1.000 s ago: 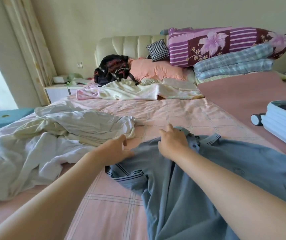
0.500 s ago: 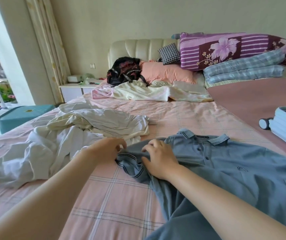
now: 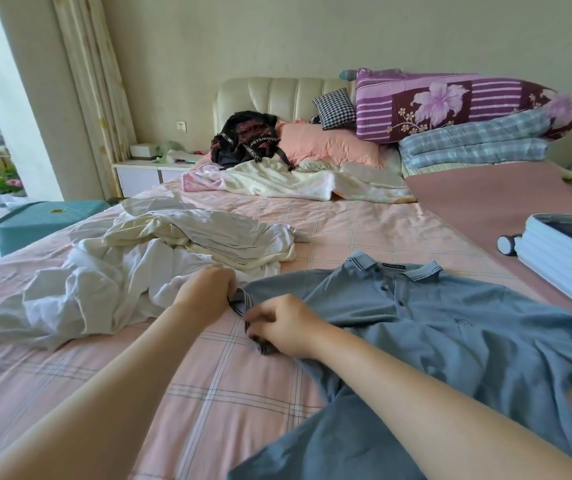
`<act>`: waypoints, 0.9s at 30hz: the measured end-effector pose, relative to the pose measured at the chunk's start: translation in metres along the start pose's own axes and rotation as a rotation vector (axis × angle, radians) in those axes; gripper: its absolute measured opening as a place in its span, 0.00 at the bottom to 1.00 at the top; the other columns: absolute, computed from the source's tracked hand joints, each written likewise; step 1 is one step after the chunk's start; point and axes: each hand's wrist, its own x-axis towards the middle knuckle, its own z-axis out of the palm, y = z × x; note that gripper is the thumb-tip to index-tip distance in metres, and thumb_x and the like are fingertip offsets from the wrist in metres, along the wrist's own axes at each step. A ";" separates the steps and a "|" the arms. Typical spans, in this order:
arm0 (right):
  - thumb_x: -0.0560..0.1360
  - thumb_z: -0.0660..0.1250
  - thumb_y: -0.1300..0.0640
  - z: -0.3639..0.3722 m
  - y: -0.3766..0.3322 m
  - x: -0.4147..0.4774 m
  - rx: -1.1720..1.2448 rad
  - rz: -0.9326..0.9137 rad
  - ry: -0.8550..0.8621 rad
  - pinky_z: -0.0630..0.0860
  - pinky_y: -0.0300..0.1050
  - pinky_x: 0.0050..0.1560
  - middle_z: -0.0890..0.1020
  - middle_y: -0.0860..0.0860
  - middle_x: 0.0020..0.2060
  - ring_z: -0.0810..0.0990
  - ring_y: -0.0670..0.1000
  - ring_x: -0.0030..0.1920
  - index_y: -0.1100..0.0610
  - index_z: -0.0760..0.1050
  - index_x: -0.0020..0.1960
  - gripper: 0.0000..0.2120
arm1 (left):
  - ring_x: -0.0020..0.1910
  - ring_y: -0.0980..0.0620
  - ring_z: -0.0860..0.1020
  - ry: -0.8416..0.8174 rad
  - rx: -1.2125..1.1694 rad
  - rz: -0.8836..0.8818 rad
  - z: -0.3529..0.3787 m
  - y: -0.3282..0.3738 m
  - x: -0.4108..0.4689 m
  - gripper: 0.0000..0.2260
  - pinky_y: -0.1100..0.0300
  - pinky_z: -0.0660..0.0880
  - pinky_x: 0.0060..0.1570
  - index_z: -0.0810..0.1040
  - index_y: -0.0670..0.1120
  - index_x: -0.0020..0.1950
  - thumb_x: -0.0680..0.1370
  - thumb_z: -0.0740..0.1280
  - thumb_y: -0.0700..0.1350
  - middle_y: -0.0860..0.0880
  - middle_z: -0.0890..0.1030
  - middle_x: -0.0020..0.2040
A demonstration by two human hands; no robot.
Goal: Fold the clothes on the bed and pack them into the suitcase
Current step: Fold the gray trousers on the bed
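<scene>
right hand (image 3: 284, 323) is off the collar (image 3: 393, 266) now, down at the striped cuff (image 3: 240, 300) of the polo shirt (image 3: 433, 327), frame centre. it and my left hand (image 3: 205, 292) both pinch that cuff, likely to stretch it flat for folding.

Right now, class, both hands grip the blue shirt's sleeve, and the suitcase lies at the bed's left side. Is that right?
Not quite: the head view shows the suitcase at the bed's right side. The left hand and right hand do grip the blue shirt's sleeve.
</scene>
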 end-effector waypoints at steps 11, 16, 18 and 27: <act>0.76 0.67 0.59 -0.083 0.039 -0.132 -0.233 0.085 0.275 0.73 0.35 0.40 0.81 0.43 0.36 0.77 0.40 0.35 0.44 0.81 0.42 0.10 | 0.47 0.50 0.77 -0.341 -0.231 0.286 -0.010 0.137 -0.081 0.06 0.57 0.74 0.47 0.75 0.53 0.53 0.77 0.65 0.47 0.53 0.80 0.50; 0.71 0.72 0.56 -0.082 0.045 -0.208 -0.300 0.121 0.087 0.71 0.32 0.39 0.80 0.42 0.33 0.77 0.39 0.35 0.44 0.78 0.38 0.07 | 0.50 0.51 0.76 -0.519 -0.132 0.331 -0.025 0.139 -0.125 0.11 0.55 0.75 0.52 0.77 0.53 0.50 0.76 0.67 0.60 0.55 0.77 0.51; 0.70 0.75 0.53 -0.075 0.045 -0.235 -0.283 0.117 0.006 0.72 0.33 0.38 0.80 0.43 0.32 0.77 0.39 0.33 0.46 0.78 0.38 0.07 | 0.48 0.49 0.75 -0.464 -0.162 0.319 -0.031 0.131 -0.137 0.15 0.53 0.75 0.51 0.73 0.53 0.47 0.74 0.69 0.63 0.53 0.76 0.50; 0.62 0.75 0.32 -0.019 0.021 -0.299 -0.659 -0.012 -0.135 0.70 0.42 0.50 0.73 0.43 0.47 0.74 0.46 0.50 0.45 0.79 0.47 0.22 | 0.52 0.50 0.73 -0.688 0.083 0.327 -0.042 0.138 -0.194 0.32 0.50 0.76 0.55 0.69 0.59 0.51 0.55 0.77 0.70 0.54 0.71 0.55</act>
